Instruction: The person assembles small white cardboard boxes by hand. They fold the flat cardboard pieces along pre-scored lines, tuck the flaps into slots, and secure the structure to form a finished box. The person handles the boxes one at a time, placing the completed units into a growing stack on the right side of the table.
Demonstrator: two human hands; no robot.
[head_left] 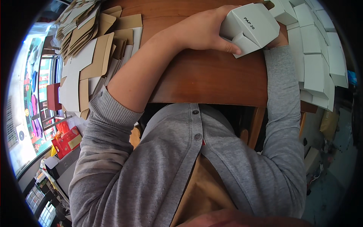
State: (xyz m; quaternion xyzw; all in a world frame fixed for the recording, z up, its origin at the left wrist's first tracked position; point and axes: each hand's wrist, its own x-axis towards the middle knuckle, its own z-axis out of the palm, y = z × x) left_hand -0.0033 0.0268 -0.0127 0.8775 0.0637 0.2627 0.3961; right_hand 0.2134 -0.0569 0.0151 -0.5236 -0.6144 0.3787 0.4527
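Note:
A small white cardboard box (253,26) with short dark lettering is held above the far right of the brown table. My left hand (206,28) grips its left side, thumb along the near lower edge and the other fingers partly hidden behind it. On the near side, a white flap (244,43) stands out at an angle. My right hand (279,41) is at the box's right side, mostly hidden behind it. Only a bit of that hand shows above the grey cuff, so its fingers cannot be seen.
Flat, unfolded cartons (89,62), white outside and brown inside, are piled along the table's left side. Several formed white boxes (312,41) stand in rows at the right edge. The wooden tabletop (208,81) ends close to my body. A red box (67,142) lies farther left.

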